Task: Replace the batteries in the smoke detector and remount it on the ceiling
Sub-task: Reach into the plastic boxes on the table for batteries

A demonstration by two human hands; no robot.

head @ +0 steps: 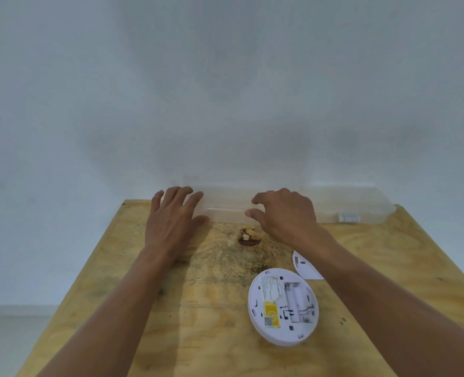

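A white round smoke detector [283,306] lies face down on the wooden table [198,308], its battery bay uncovered, with a yellow label beside the bay. A second white round plastic piece [304,266] lies just behind it, partly hidden by my right forearm. At the table's far edge stands a clear plastic box [356,202]. My left hand [171,216] rests with spread fingers against the box's left end. My right hand [282,213] is curled over the box's front edge, thumb and fingers touching it.
A dark brown knot or stain [248,236] marks the table between my hands. A plain pale wall [225,91] rises directly behind the table. The table's left edge drops off to a pale floor [8,338].
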